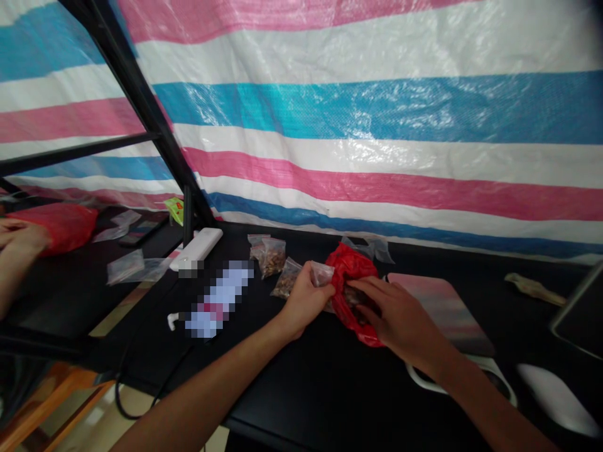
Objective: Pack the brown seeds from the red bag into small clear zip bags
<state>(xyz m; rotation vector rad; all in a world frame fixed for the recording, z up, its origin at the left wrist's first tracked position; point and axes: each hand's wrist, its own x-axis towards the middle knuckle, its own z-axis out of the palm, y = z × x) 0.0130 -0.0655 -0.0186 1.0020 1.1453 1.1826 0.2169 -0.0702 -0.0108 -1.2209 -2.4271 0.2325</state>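
My left hand pinches a small clear plastic bag against the edge of a crumpled red plastic bag. My right hand lies across the mouth of the red bag, gripping its folds, with brown contents showing beneath the fingers. Just left of my left hand, two small clear bags of brown dried pieces rest on the black table. A flat, empty-looking clear bag lies behind the red bag.
A striped pink, white and blue tarpaulin hangs behind the table. On the table are a white power bank, a pixelated package, a pink-grey pad and a white mouse. A black-framed mirror stands left.
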